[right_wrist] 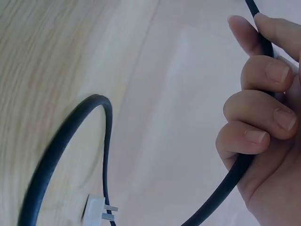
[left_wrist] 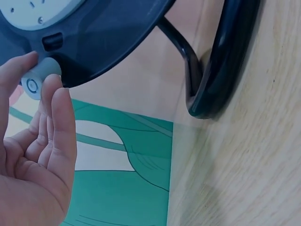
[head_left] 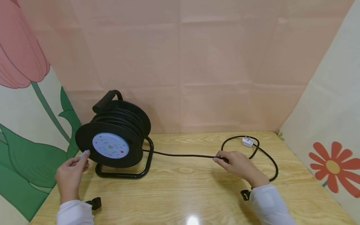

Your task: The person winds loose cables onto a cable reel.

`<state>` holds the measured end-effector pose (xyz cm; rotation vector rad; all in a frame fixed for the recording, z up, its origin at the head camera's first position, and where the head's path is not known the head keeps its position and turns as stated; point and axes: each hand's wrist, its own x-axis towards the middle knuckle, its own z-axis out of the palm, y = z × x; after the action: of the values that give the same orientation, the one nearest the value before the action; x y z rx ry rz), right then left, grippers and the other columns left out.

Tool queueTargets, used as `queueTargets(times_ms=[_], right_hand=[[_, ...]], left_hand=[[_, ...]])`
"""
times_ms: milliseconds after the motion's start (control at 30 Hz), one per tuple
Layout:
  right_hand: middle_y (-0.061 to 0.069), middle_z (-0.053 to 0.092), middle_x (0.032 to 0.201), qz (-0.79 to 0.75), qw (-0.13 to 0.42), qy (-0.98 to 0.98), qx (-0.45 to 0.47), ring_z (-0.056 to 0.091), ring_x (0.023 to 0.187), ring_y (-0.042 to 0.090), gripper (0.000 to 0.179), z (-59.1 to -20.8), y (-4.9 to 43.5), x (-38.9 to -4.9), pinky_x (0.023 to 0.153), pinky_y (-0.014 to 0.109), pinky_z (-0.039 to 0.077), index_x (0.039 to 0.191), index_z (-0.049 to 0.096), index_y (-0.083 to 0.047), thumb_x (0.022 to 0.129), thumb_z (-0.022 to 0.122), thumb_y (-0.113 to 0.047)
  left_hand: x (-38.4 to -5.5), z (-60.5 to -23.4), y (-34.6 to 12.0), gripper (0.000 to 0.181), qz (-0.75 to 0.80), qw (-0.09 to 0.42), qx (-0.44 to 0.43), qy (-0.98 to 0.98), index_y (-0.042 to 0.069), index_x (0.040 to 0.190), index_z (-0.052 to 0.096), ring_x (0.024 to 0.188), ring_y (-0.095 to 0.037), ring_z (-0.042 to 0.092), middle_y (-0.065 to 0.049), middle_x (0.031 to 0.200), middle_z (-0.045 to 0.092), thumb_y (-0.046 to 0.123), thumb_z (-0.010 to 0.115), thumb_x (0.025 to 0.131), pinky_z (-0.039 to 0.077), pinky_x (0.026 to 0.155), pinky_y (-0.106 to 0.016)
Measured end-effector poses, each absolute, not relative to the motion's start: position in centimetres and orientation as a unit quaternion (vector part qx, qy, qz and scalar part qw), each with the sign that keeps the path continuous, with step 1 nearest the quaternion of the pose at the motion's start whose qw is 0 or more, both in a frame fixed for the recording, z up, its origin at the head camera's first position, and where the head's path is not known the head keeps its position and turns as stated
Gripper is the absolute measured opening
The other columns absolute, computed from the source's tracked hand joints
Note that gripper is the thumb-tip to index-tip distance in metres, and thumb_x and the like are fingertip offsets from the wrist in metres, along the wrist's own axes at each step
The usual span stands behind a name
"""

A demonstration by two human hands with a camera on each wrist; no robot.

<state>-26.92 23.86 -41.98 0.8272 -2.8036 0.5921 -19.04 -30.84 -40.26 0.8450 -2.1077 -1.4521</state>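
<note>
A black cable reel (head_left: 112,131) with a pale socket face (head_left: 111,145) stands at the left of the table on a tubular frame. My left hand (head_left: 71,176) pinches the small light-blue crank knob (left_wrist: 42,77) on the reel's rim between thumb and fingers. From the reel a black cable (head_left: 182,155) runs right across the table to my right hand (head_left: 236,164), whose fingers curl round it. Past that hand the cable loops on the wood, with its white plug (head_left: 247,141) near the back right. In the right wrist view the plug's metal pins show.
The wooden table (head_left: 174,190) meets a pink-covered wall (head_left: 180,68) behind. Side panels carry a printed tulip (head_left: 22,47) at left and a red flower (head_left: 333,167) at right. Black straps (head_left: 95,203) hang by both wrists.
</note>
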Motion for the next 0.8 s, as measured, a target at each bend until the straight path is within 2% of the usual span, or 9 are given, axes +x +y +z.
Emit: queueTargets(times_ms=[200, 400, 633, 800], right_hand=[[-0.016, 0.061, 0.072, 0.205, 0.058, -0.934, 0.287, 0.047, 0.052, 0.000, 0.013, -41.3, 23.4, -26.3, 0.047, 0.025, 0.042, 0.099, 0.064, -0.033, 0.093, 0.055, -0.039], [-0.017, 0.055, 0.060, 0.213, 0.073, -0.927, 0.300, 0.040, 0.044, 0.002, 0.012, -41.1, 23.1, -26.1, 0.040, 0.023, 0.037, 0.100, 0.062, -0.035, 0.094, 0.053, -0.039], [-0.019, 0.048, 0.055, 0.200, 0.101, -0.930, 0.290, 0.037, 0.042, 0.001, 0.013, -41.1, 22.9, -26.2, 0.040, 0.023, 0.034, 0.090, 0.061, -0.039, 0.091, 0.053, -0.049], [-0.018, 0.045, 0.052, 0.196, 0.101, -0.930, 0.293, 0.034, 0.041, 0.000, 0.008, -41.1, 22.8, -26.2, 0.039, 0.022, 0.030, 0.091, 0.062, -0.037, 0.091, 0.056, -0.043]], left_hand=[[-18.7, -40.0, -30.9, 0.056, -0.575, 0.232, 0.297, -0.727, 0.007, 0.097, 0.065, 0.061, -0.009, 0.065, 0.016, 0.061, 0.067, 0.055, 0.074, 0.069, 0.043, 0.061, -0.007], [-18.7, -40.0, -31.0, 0.051, -0.606, 0.240, 0.294, -0.699, 0.007, 0.093, 0.065, 0.061, -0.009, 0.065, 0.014, 0.062, 0.068, 0.049, 0.078, 0.067, 0.045, 0.059, -0.007], [-18.7, -39.5, -30.9, 0.052, -0.607, 0.246, 0.287, -0.699, 0.007, 0.095, 0.066, 0.063, -0.008, 0.065, 0.014, 0.064, 0.068, 0.051, 0.076, 0.069, 0.044, 0.062, -0.006], [-18.7, -39.0, -30.7, 0.049, -0.629, 0.249, 0.272, -0.684, 0.008, 0.096, 0.063, 0.066, -0.008, 0.066, 0.014, 0.067, 0.069, 0.048, 0.074, 0.072, 0.045, 0.061, -0.005]])
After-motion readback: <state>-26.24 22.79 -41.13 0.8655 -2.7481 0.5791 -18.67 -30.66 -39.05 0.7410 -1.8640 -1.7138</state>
